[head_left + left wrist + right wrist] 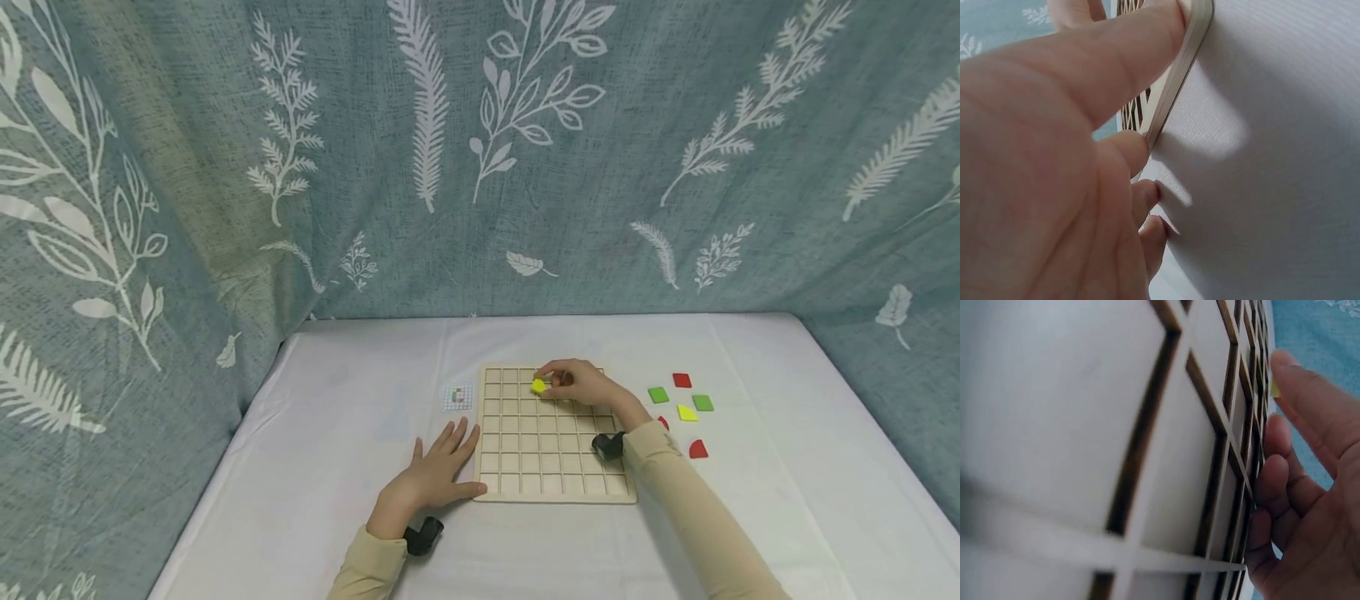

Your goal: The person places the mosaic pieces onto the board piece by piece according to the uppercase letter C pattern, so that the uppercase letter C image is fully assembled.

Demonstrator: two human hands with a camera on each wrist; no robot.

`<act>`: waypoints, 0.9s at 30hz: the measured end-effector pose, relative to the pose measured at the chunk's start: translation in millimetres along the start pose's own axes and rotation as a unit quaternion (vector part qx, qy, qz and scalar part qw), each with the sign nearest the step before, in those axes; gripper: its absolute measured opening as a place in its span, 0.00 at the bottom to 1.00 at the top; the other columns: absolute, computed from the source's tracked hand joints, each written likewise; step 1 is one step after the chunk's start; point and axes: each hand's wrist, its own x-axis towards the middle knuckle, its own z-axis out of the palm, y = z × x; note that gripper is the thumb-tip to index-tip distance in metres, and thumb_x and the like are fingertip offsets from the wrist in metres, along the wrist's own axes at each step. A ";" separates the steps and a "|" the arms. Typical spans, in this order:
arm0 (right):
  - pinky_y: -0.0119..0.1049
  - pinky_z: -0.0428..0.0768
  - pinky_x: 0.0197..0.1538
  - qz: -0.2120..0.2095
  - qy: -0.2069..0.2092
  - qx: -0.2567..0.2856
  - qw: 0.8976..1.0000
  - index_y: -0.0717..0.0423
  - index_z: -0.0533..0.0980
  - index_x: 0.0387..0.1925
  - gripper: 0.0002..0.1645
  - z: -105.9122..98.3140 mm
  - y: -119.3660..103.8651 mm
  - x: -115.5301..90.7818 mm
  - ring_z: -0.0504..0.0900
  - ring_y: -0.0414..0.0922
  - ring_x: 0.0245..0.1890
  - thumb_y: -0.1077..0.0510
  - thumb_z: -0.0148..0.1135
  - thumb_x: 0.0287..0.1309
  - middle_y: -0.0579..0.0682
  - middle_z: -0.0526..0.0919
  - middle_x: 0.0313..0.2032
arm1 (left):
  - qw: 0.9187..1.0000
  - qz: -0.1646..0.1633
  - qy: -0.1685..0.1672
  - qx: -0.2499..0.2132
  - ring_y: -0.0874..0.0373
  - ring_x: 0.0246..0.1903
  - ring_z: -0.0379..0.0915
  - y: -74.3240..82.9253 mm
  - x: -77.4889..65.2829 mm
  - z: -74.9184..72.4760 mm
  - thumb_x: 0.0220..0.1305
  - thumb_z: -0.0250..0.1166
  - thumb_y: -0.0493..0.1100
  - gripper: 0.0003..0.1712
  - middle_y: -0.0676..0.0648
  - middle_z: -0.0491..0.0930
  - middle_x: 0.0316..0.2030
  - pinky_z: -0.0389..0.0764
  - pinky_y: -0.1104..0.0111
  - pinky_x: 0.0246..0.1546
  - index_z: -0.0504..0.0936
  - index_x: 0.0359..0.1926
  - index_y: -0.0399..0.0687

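Observation:
A wooden grid board point(531, 460) with square recesses lies on the white-covered table. Over its far rows my right hand point(581, 383) pinches a yellow tile point(538, 386) between thumb and fingers. In the right wrist view only a sliver of that yellow tile point(1275, 389) shows by the fingertip, with the other fingers curled close to the grid. My left hand point(437, 473) is spread flat at the board's left side. Its thumb point(1147, 37) lies on the near-left corner and the other fingers are against the edge or the cloth.
A small printed pattern card point(458, 397) lies left of the board. To the right are loose tiles: green ones point(657, 395) point(702, 403), a red square point(682, 381), a yellow quarter-round point(687, 412) and red quarter-round point(698, 449). A patterned curtain point(480, 250) hangs behind the table.

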 end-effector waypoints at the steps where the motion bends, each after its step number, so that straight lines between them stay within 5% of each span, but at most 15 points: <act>1: 0.28 0.68 0.26 -0.002 0.000 0.000 1.000 0.66 0.74 0.52 0.22 0.6 0.2 0.0 0.68 0.41 0.22 0.61 0.62 0.56 0.58 0.77 0.30 | 1.000 0.002 0.000 0.001 0.42 0.71 0.37 -0.1 0.1 -0.3 0.55 0.64 0.59 0.49 0.40 0.46 0.71 0.35 0.35 0.63 0.54 0.70 0.44; 18: 0.30 0.62 0.28 -0.007 -0.003 0.013 1.000 0.62 0.75 0.54 0.21 3.2 9.8 4.7 0.59 0.37 0.19 0.61 0.60 0.59 0.52 0.74 0.23 | 1.000 0.001 -0.001 -0.006 0.42 0.71 0.36 -0.9 0.7 -0.3 0.55 0.64 0.59 0.49 0.40 0.45 0.72 0.34 0.35 0.63 0.54 0.70 0.45; 27: 0.31 0.65 0.28 0.014 0.013 0.027 0.999 0.59 0.77 0.50 0.17 4.4 12.2 6.8 0.63 0.38 0.19 0.61 0.60 0.59 0.46 0.74 0.24 | 1.000 0.003 -0.003 -0.008 0.43 0.71 0.36 0.2 0.7 -1.9 0.55 0.63 0.59 0.48 0.40 0.45 0.72 0.34 0.34 0.62 0.54 0.71 0.45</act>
